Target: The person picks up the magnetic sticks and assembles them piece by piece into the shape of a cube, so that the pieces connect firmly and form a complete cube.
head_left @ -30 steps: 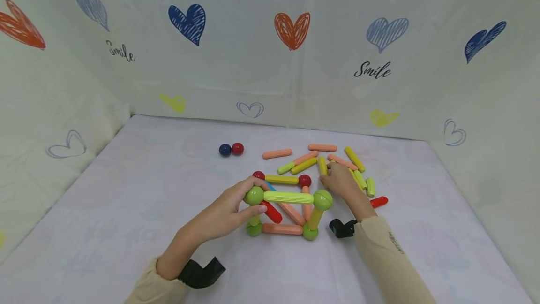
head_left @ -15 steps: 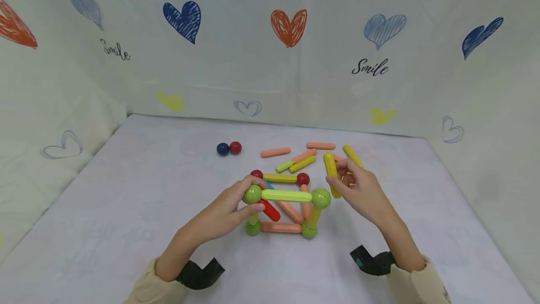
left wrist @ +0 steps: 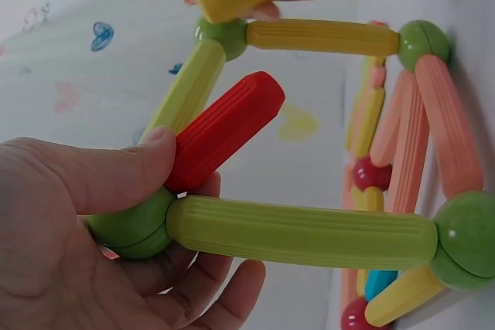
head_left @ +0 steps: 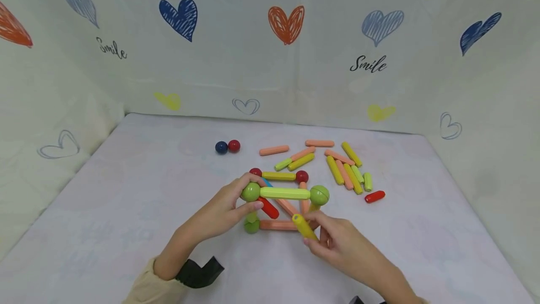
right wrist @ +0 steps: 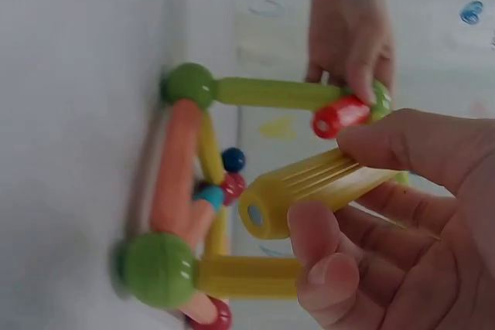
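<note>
My left hand (head_left: 228,205) grips the green ball (head_left: 251,192) at the upper left corner of a standing frame of magnetic rods and balls. From that ball a red rod (left wrist: 228,133) sticks out at a slant, close by the thumb. A light green rod (head_left: 284,193) joins it to another green ball (head_left: 319,195) on the upper right. My right hand (head_left: 341,240) pinches a loose yellow rod (head_left: 304,227) in front of the frame's right side. In the right wrist view, a grey disc shows in the end of this yellow rod (right wrist: 302,191).
Behind the frame, a yellow rod (head_left: 279,176) links two red balls. Several orange, yellow and green rods lie at the back right, with a short red rod (head_left: 375,196) nearest. A dark blue ball (head_left: 221,147) and a red ball (head_left: 234,146) sit together at the back left.
My right hand has taken a yellow rod from the pile and brought it left and nearer, to the frame's right side. The left hand keeps its grip on the green ball.
</note>
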### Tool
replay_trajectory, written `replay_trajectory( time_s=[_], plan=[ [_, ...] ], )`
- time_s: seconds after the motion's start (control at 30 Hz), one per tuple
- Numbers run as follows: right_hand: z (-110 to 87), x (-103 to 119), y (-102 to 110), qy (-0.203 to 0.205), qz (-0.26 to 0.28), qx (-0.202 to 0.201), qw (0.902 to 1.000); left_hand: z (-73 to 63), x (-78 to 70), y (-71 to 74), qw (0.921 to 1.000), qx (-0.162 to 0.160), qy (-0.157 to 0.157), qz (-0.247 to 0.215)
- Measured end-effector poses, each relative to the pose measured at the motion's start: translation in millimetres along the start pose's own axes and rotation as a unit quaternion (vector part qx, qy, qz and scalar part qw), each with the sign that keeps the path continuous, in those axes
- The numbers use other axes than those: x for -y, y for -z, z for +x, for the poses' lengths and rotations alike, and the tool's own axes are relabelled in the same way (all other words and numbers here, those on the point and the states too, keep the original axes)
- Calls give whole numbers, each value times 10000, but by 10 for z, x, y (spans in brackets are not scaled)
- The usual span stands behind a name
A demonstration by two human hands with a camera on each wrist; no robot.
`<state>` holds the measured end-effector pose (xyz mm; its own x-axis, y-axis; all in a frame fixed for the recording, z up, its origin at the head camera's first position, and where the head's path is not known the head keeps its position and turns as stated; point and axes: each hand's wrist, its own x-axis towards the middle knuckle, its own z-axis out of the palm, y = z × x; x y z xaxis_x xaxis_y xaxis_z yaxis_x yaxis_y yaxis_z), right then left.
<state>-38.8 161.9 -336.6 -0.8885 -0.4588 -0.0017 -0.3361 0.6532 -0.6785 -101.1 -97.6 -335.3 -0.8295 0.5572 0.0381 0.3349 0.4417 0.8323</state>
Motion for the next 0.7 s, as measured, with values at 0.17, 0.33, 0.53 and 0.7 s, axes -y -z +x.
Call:
replay_trajectory(
  time_s=[0.17,0.33,0.53,0.7],
  plan=[
    [133,7,-263,-235,-373,258,9987,12,0,-11,10000,31,-10,-55],
    [204,17,-354,-154,-603,16,9981,10,-3,-17,10000,46,1,-46],
    [246,47,-345,-177,-885,-157,9958,-1,-22,-11,10000,41,24,3],
    [280,57,-370,-218,-1245,-315,9915,-6,-23,-6,10000,8,-15,13]
  ],
)
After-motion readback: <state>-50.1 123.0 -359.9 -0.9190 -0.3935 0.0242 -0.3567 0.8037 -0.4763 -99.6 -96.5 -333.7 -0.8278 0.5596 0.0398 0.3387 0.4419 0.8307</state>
